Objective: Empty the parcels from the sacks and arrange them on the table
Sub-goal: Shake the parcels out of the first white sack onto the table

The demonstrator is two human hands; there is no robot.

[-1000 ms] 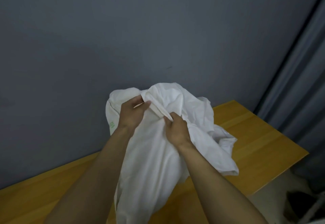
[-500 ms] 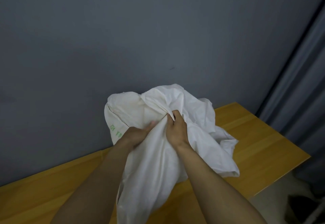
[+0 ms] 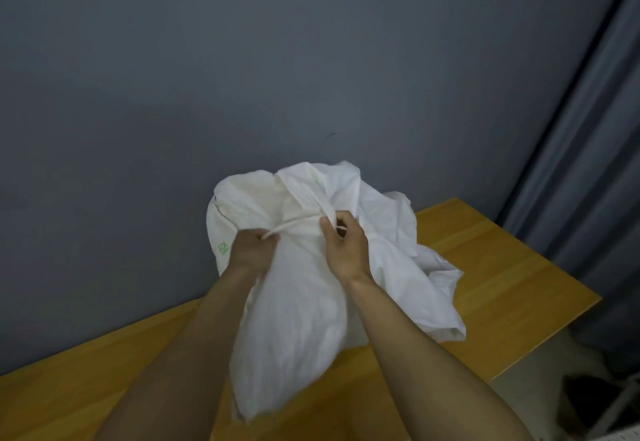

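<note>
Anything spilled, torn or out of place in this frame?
Nothing stands out. The left hand and right hand grip the white sack near its top; it rests on the wooden table, crumpled fabric beside it.

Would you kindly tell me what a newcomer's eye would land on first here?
The big crumpled white sack stands mid-frame on the wooden table, against the grey wall. Both hands grip fabric near its top: the left hand holds a taut fold, and the right hand pinches the cloth beside it. A grey curtain hangs at the right edge.
</note>
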